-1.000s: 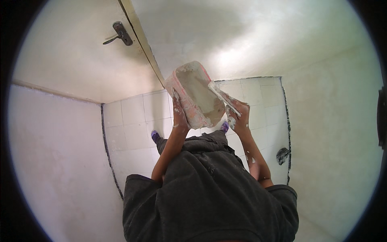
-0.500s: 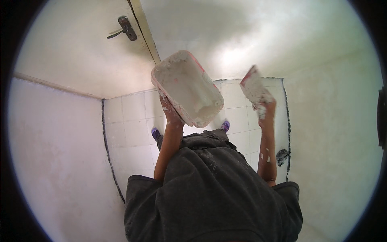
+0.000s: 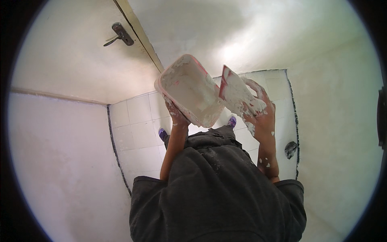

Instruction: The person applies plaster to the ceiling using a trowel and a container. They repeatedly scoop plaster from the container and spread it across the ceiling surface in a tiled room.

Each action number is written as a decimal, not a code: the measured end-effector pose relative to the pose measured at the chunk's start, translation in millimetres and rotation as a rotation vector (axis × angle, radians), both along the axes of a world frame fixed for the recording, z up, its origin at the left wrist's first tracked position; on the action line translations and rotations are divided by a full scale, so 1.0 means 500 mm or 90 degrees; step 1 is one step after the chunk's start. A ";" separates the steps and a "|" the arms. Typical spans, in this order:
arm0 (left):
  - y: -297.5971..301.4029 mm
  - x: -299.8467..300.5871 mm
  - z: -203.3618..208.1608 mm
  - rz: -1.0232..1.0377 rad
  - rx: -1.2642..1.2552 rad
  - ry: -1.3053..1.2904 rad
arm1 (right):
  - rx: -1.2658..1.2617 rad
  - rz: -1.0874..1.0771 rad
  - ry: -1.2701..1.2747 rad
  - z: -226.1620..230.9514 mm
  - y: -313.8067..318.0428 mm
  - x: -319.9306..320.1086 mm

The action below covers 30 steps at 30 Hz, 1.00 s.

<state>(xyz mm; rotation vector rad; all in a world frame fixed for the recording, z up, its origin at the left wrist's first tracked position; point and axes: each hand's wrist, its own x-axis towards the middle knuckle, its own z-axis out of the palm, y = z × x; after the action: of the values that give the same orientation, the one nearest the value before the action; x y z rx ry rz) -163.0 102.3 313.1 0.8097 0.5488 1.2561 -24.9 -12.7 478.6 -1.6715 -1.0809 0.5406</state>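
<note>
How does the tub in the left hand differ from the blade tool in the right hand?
The tub is a deep, hollow box with a pink rim; the scraper is a thin flat blade. The tub is much larger. The left hand grips the tub from below, while the right hand holds the scraper beside its rim. Both are smeared with white paste.

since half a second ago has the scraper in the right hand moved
Yes. The scraper in the right hand has swung left, from over the dark right edge of the tiled floor back to the tub that the left hand holds.
</note>
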 end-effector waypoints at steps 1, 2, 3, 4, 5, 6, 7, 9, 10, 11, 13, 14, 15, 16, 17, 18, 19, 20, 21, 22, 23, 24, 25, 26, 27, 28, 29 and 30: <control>-0.002 0.002 0.004 0.006 0.001 -0.007 | -0.004 0.011 -0.066 -0.008 0.000 0.008; -0.006 0.004 0.014 0.009 -0.015 -0.035 | -0.007 0.023 -0.133 -0.015 -0.003 0.014; -0.008 0.005 0.020 0.014 -0.031 -0.063 | -0.014 0.012 -0.112 -0.020 -0.005 0.018; -0.011 0.004 0.021 0.004 -0.036 -0.053 | -0.021 0.001 -0.090 -0.025 -0.007 0.022; -0.014 0.001 0.023 -0.006 -0.041 -0.044 | -0.029 -0.009 -0.069 -0.026 -0.009 0.024; -0.020 -0.003 0.025 -0.013 -0.051 -0.052 | -0.037 -0.030 -0.127 -0.025 -0.013 0.022; -0.024 -0.005 0.028 -0.019 -0.062 -0.061 | -0.046 -0.051 -0.184 -0.023 -0.019 0.019; -0.033 -0.007 0.044 -0.033 -0.094 -0.116 | -0.090 -0.032 -0.252 -0.016 -0.025 0.025; -0.034 -0.009 0.046 -0.036 -0.120 -0.115 | -0.126 0.007 -0.261 -0.009 -0.027 0.041; -0.034 -0.010 0.047 -0.039 -0.147 -0.115 | -0.163 0.046 -0.271 -0.001 -0.024 0.051; 0.004 -0.018 0.047 -0.057 -0.155 -0.097 | -0.196 0.084 -0.427 0.035 0.020 0.052; 0.009 -0.027 0.038 -0.065 -0.149 -0.077 | -0.217 0.109 -0.501 0.054 0.033 0.055; 0.011 -0.034 0.031 -0.076 -0.145 -0.061 | -0.197 0.170 -0.536 0.074 0.048 0.056; 0.011 -0.035 0.031 -0.099 -0.156 -0.063 | -0.173 0.193 -0.567 0.074 0.064 0.061; 0.011 -0.035 0.036 -0.123 -0.166 -0.065 | -0.149 0.216 -0.598 0.073 0.080 0.067; 0.013 -0.037 0.043 -0.142 -0.174 -0.065 | -0.121 0.242 -0.626 0.072 0.095 0.070; 0.013 -0.036 0.047 -0.117 -0.133 -0.038 | -0.130 0.265 -0.640 0.062 0.101 0.071; 0.011 -0.032 0.052 -0.091 -0.091 -0.012 | -0.163 0.293 -0.627 0.049 0.108 0.068; 0.009 -0.029 0.054 -0.064 -0.050 0.015 | -0.195 0.321 -0.613 0.038 0.116 0.061; 0.010 -0.025 0.051 -0.076 -0.083 -0.031 | -0.228 0.349 -0.599 0.030 0.123 0.051; 0.014 -0.020 0.046 -0.088 -0.117 -0.077 | -0.219 0.341 -0.618 0.027 0.129 0.037; 0.018 -0.018 0.041 -0.100 -0.151 -0.123 | -0.161 0.359 -0.591 0.013 0.133 0.037; 0.017 -0.015 0.039 -0.100 -0.145 -0.124 | -0.106 0.370 -0.568 -0.007 0.135 0.042; 0.015 -0.014 0.036 -0.101 -0.140 -0.124 | -0.050 0.380 -0.545 -0.016 0.136 0.044; 0.014 -0.020 0.030 -0.094 -0.136 -0.118 | -0.101 0.351 -0.529 -0.002 0.140 0.034; 0.015 -0.027 0.032 -0.087 -0.140 -0.102 | -0.146 0.326 -0.511 0.029 0.148 0.016; 0.015 -0.032 0.038 -0.079 -0.144 -0.086 | -0.193 0.301 -0.493 0.043 0.152 0.004; 0.014 -0.030 0.044 -0.075 -0.148 -0.076 | -0.178 0.290 -0.504 0.043 0.148 0.001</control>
<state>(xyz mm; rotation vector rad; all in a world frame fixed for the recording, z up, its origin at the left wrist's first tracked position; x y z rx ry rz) -178.3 109.4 335.1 0.5616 0.5313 1.1009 -24.2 61.5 500.0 -1.9448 -2.0694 0.3110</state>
